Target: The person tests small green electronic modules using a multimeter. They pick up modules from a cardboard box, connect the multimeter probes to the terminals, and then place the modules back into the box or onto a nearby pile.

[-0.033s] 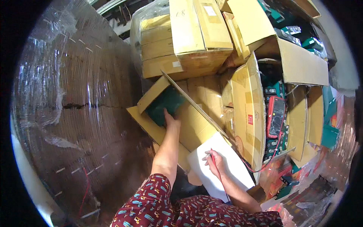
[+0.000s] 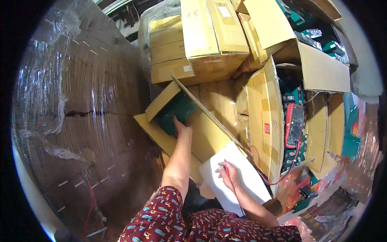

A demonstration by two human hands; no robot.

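My left hand (image 2: 180, 127) is inside a tilted open carton (image 2: 163, 103) on the left of centre, touching the dark green item (image 2: 165, 119) in it; some of its fingers are hidden. My right hand (image 2: 230, 177) holds a red pen-like probe (image 2: 227, 172) with a red wire trailing from it, over a white sheet (image 2: 252, 181) lying on cardboard. A red multimeter (image 2: 294, 125) sits in an open box (image 2: 262, 129) to the right, on rows of green and silver items, with a red lead running down from it.
Stacked cartons (image 2: 167, 52) are at the back. Another open box (image 2: 322, 68) of green items is at the upper right. A tall plastic-wrapped stack of flat cardboard (image 2: 68, 137) fills the left. Loose green packets and plastic wrap (image 2: 350, 147) lie at the right.
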